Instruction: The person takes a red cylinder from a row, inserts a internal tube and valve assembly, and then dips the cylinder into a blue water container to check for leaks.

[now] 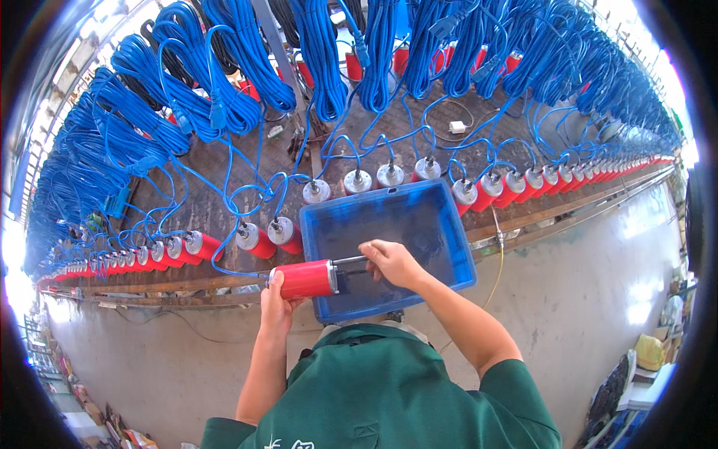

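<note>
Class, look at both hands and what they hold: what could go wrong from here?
1. The left hand grips the red cylinder near its left end, so it might tilt or slip if the right hand forces the metal rod at the other end.
2. The blue cable running to its left end could snag or be tugged.
3. If dropped, it might hit the blue tray.

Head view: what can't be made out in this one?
- Head view, left hand: its fingers are mostly hidden by the held cylinder.
- Head view, rod: the end away from the held cylinder is hidden by the right hand.
- Head view, cable coils: some tops are cut off by the upper edge.
- Head view, farthest cylinders: too small and crowded to count.
</note>
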`<act>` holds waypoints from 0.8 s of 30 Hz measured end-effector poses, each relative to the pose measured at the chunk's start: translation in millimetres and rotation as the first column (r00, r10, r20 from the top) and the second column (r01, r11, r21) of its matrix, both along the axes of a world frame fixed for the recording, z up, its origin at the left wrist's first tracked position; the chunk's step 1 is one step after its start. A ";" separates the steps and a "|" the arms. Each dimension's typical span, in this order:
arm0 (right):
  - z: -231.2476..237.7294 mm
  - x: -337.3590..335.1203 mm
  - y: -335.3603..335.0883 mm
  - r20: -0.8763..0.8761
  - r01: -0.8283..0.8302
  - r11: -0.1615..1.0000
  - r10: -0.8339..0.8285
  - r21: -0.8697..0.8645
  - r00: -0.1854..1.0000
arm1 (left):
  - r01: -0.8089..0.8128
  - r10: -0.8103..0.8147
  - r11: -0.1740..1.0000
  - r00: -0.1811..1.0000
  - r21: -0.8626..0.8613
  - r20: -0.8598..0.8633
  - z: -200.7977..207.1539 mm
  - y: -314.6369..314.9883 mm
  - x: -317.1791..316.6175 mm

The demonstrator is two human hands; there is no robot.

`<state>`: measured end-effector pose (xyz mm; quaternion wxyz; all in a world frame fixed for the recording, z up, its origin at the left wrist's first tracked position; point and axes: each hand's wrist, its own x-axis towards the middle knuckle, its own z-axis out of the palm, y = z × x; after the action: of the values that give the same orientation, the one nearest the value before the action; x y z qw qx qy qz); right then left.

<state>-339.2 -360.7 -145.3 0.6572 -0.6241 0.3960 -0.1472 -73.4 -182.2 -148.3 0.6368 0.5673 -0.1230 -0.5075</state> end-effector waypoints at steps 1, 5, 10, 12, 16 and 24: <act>0.8 4.9 2.2 0.072 0.060 0.979 -0.076 0.197 0.994 | -0.004 0.004 1.000 1.000 0.001 0.001 1.1 0.7 -0.2; 13.4 1.8 3.2 0.074 0.045 0.879 -0.091 0.474 0.993 | -0.005 0.005 1.000 1.000 -0.008 -0.001 2.6 1.7 0.5; 15.5 -12.0 -1.0 0.046 -0.013 0.330 0.171 -0.944 0.984 | -0.015 0.015 1.000 1.000 -0.009 -0.015 1.1 1.9 1.9; 11.8 -9.7 -0.3 0.042 -0.018 0.321 0.177 -0.947 0.983 | 0.000 0.000 1.000 1.000 -0.008 -0.021 -2.4 3.4 3.8; 5.9 0.8 4.0 0.067 0.021 0.978 -0.035 0.208 0.997 | 0.020 -0.020 0.999 1.000 -0.028 0.004 -5.9 5.5 3.8; 30.4 -18.6 3.1 -0.190 -0.205 0.646 0.093 -0.736 0.977 | -0.038 0.038 0.999 0.999 0.004 -0.007 1.1 3.8 1.0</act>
<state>-357.8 -357.5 -115.0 0.3221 -0.8784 0.2906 -0.2004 -72.4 -178.4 -147.2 0.6456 0.5690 -0.1091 -0.4975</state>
